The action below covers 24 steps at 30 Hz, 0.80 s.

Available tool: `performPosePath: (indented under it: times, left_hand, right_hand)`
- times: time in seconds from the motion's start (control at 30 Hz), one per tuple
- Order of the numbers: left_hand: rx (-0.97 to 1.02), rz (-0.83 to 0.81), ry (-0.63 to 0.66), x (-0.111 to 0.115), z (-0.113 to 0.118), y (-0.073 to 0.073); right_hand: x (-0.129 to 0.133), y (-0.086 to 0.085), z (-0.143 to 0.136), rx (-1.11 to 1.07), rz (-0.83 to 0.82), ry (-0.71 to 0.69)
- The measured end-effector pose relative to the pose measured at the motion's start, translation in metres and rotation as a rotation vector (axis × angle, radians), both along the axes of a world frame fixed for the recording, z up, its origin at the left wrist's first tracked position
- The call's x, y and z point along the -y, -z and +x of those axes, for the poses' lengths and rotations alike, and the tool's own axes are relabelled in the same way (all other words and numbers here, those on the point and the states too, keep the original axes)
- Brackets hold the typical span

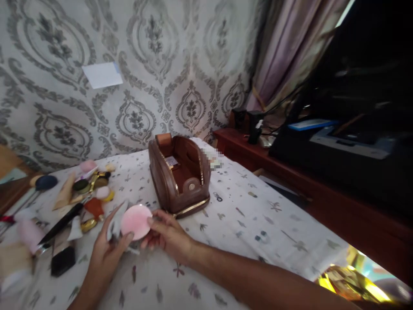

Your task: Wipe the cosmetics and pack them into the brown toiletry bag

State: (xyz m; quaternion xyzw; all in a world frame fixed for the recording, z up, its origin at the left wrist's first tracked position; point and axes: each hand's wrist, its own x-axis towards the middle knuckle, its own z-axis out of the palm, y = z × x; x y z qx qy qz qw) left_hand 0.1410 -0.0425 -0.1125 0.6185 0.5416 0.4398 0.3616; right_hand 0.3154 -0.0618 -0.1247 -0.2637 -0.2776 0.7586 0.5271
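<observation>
Round pink disc (136,221), quantity one: held upright-tilted between both hands, just in front of the brown bag (161,189). Left hand (105,249): closed around the left side, thumb on the near edge, crumpled grey-white material (114,226) gathered behind the disc. Right hand (176,241): pinching the right rim between thumb and fingers. Handling, by judgement: light, fairly stiff, perhaps slippery on the smooth face, possibly brittle if a powder or mirror case; best taken by opposite rims, with little pressure on the centre. Crumpled material: apparently soft, identity unclear. Counts: brown bag, one, open-topped, gold-zipped, beyond the right hand; small pale label inside, one. To the left of the left hand: black tapered handle (61,224), one; white flared tube (75,228), one; black angular compact (63,260), one; peach tube (65,191), one; dark-blue rounded piece (47,182), one; orange-brown piece (94,207), one; further small articles, several, too blurred for an exact total. Beneath all: printed white cloth (232,241), one.
</observation>
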Motion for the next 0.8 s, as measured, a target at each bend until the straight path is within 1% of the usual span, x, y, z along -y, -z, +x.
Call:
performPosePath:
  times: [0.07,0.13,0.23,0.3,0.5,0.6,0.73,0.8]
  left_hand:
    - [0.018,0.052,-0.024,0.005,0.006,-0.006]
    - [0.047,0.077,-0.012,0.008,0.01,-0.01]
    - [0.088,0.05,0.06,0.009,0.012,-0.011]
    - [0.099,0.03,0.082,0.008,0.01,-0.011]
    - [0.124,-0.011,0.127,0.003,0.004,-0.016]
    - [0.1,0.004,0.117,0.003,0.003,-0.017]
    - [0.039,0.077,0.026,0.005,0.004,-0.012]
    - [0.056,0.077,0.037,0.006,0.006,-0.01]
  right_hand:
    - [0.002,-0.003,0.0,-0.008,0.0,0.012]
    - [0.004,-0.007,0.0,-0.008,0.003,0.012]
    - [0.006,-0.011,0.001,0.019,0.012,-0.018]
    - [0.006,-0.012,0.001,0.037,0.004,-0.033]
    - [0.004,-0.012,0.001,0.024,-0.065,0.044]
    - [0.004,-0.014,0.002,0.018,-0.051,0.035]
    - [0.005,-0.015,0.001,0.002,-0.034,0.059]
    - [0.006,-0.015,0.0,0.001,-0.02,0.062]
